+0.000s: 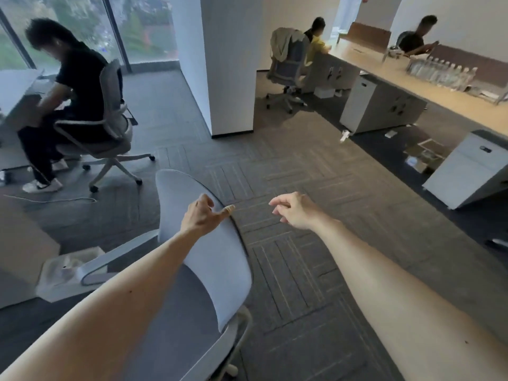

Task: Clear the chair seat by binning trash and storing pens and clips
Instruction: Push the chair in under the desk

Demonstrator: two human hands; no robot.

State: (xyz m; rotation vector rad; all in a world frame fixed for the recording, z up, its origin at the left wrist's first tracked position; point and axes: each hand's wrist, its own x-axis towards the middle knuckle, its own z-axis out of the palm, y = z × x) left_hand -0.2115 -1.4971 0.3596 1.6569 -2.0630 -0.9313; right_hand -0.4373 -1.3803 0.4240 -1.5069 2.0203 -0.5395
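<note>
A grey office chair (220,270) stands right below me, its pale backrest toward the right and its dark seat (176,312) partly hidden by my left forearm. No pens, clips or trash show on the visible part of the seat. My left hand (202,215) rests on the top edge of the backrest, fingers curled over it and the thumb with a plaster lying along the rim. My right hand (294,210) hovers in the air just right of the backrest, fingers loosely apart and holding nothing.
A white bin lined with a bag (68,270) sits on the floor left of the chair, beside a desk edge. A seated person on a chair (110,125) is at the far left. A white pillar (228,64) stands ahead, and desks with drawer units (467,166) line the right.
</note>
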